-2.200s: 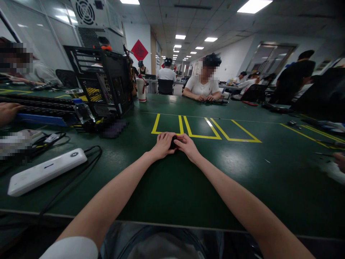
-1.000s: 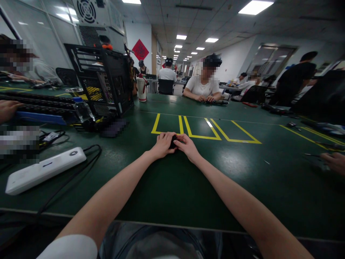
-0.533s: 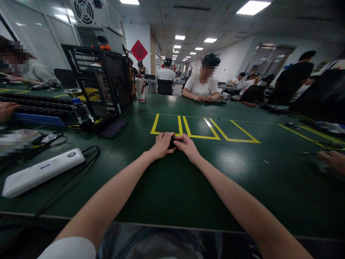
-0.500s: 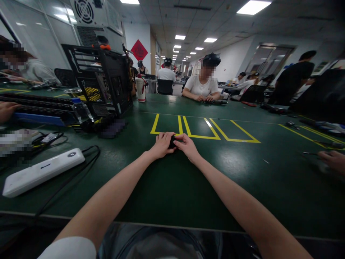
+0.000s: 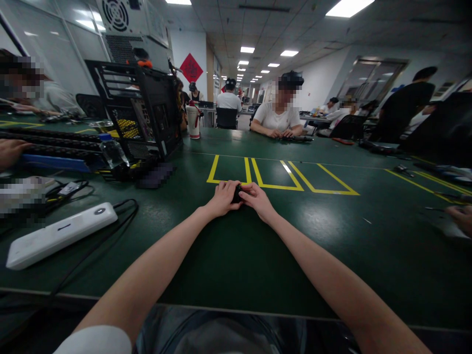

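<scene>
Both my arms reach out over the green table (image 5: 228, 255). My left hand (image 5: 222, 197) and my right hand (image 5: 257, 199) meet at the table's middle, fingers curled round a small black object (image 5: 237, 193). Only a sliver of that object shows between the fingers, and I cannot make out what it is. The hands rest on the table just in front of the yellow taped rectangles (image 5: 258, 174).
A white power strip (image 5: 59, 235) with black cables lies at the left. Behind it stand an open black computer case (image 5: 143, 115), a plastic bottle (image 5: 112, 152) and black keyboards (image 5: 55, 142). A person in white (image 5: 277, 118) sits opposite; another person's hand (image 5: 459, 216) is at far right.
My hands stay together on the small black object with barely any movement. The other person's hand at the far right has shifted slightly.
</scene>
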`<state>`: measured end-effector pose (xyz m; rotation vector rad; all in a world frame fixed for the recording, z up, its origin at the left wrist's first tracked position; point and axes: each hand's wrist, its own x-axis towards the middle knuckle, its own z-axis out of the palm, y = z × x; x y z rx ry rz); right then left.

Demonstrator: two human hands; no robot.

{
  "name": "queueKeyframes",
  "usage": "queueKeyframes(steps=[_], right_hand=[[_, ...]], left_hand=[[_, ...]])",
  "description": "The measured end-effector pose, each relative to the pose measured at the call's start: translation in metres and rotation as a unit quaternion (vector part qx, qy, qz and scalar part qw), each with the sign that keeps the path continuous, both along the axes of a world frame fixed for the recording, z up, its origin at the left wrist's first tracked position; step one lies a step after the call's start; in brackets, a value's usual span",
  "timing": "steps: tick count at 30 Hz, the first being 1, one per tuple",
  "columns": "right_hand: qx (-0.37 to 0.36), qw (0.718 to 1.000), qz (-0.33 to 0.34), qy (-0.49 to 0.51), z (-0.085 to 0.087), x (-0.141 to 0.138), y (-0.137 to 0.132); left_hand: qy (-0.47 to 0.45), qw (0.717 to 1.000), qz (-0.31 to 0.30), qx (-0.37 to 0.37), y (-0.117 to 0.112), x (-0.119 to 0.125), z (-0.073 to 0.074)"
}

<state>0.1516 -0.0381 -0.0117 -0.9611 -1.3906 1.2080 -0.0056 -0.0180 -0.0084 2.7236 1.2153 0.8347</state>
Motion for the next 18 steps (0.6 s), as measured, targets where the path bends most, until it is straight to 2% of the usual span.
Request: queueKeyframes(steps=[5, 11, 14, 18], right_hand=[[-0.024, 1.000, 0.008, 0.003, -0.0039, -0.0005, 0.0060], [0.038, 0.999, 0.033, 0.003, -0.0007, 0.0037, 0.0016], [0.008, 0.999, 0.049, 0.010, 0.0026, 0.0034, -0.0017], [-0.029, 1.000, 0.007, 0.004, 0.0029, 0.0004, -0.0007]], left_hand=[[0.000, 1.000, 0.001, 0.008, 0.0020, 0.0002, -0.0010], [0.001, 1.000, -0.010, -0.010, 0.0055, -0.0003, 0.0002], [-0.002, 1.000, -0.012, -0.013, 0.0061, -0.0005, 0.0004], [-0.006, 1.000, -0.014, -0.016, 0.0060, -0.0001, 0.0003]])
